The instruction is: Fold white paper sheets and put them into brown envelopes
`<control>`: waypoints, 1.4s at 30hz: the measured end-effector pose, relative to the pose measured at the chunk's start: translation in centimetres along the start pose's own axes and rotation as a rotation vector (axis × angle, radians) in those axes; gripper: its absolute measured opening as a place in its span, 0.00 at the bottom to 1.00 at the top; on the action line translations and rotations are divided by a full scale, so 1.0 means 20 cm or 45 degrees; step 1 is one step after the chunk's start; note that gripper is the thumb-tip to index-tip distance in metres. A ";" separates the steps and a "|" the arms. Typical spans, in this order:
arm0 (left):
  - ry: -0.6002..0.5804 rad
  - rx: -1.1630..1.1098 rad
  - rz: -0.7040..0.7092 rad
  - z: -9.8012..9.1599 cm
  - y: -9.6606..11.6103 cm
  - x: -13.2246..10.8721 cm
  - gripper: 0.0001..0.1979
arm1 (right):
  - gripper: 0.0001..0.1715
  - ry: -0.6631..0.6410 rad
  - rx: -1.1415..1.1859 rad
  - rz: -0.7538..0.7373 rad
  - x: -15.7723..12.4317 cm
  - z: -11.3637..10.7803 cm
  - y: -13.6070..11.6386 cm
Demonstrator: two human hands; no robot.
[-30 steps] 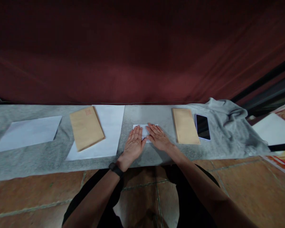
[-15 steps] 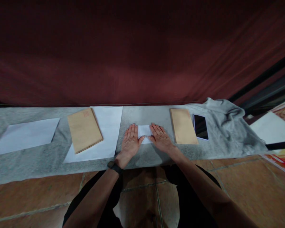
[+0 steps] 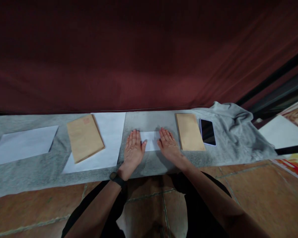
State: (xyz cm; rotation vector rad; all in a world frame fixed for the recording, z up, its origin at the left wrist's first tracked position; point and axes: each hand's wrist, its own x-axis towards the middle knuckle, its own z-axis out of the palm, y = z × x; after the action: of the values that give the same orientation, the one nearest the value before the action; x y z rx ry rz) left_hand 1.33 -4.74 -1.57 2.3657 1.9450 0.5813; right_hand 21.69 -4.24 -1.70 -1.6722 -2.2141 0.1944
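A small white piece of paper (image 3: pixel 151 141), seemingly folded, lies on the grey cloth (image 3: pixel 149 120) between my two hands. My left hand (image 3: pixel 134 147) rests flat over its left end, fingers stretched forward and thumb out to the side. Over the right end lies my right hand (image 3: pixel 168 142), also flat with its fingers straight. Both palms face down, and they cover the paper's two ends. Close to my right hand is a stack of brown envelopes (image 3: pixel 190 132).
Left of my hands, more brown envelopes (image 3: pixel 85 138) lie on white sheets (image 3: pixel 111 137). Farther left are other white sheets (image 3: pixel 24 142). A phone (image 3: pixel 208 132) lies right of the right envelopes, beside bunched cloth (image 3: pixel 234 132). A dark red curtain (image 3: pixel 149 76) hangs behind.
My hands have slid apart along the paper, the left one moving left, so more of the paper's middle shows. The view has shifted slightly.
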 end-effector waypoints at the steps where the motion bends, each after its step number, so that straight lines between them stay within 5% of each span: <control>1: -0.031 -0.022 0.065 -0.01 0.01 -0.01 0.34 | 0.34 -0.035 0.023 -0.047 0.00 0.00 -0.02; 7: -0.165 -0.037 0.268 0.00 0.08 -0.12 0.32 | 0.35 -0.167 0.066 -0.248 -0.08 0.02 -0.13; 20: -0.135 0.010 0.023 -0.02 0.02 -0.13 0.36 | 0.38 -0.119 -0.103 -0.107 -0.11 0.01 -0.05; 34: -0.218 0.016 0.304 -0.10 0.04 -0.12 0.28 | 0.33 -0.076 -0.046 -0.011 -0.02 -0.03 0.03; 42: -0.281 -0.127 0.569 -0.06 0.09 -0.19 0.29 | 0.35 -0.351 0.283 -0.405 0.05 -0.04 -0.12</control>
State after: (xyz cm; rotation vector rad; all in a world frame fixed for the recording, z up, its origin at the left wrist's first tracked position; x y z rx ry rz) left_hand 2.04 -9.04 -0.94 2.6750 1.2758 0.3931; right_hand 19.65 -4.05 0.00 -1.2179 -2.5124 0.5931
